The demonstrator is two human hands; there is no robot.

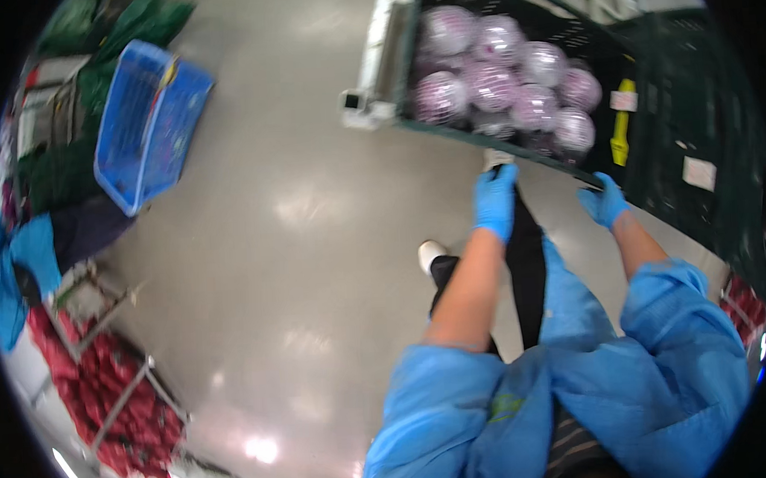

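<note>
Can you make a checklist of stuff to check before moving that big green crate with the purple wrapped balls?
1. Left hand on the dark green crate's rim: ok.
2. Right hand on the same rim: ok.
3. Both blue gloves on: ok.
4. Wrapped purple cabbages sitting inside the crate: ok.
5. Grey floor behind the feet bare: ok.
6. How firm the grip is: cannot tell.
</note>
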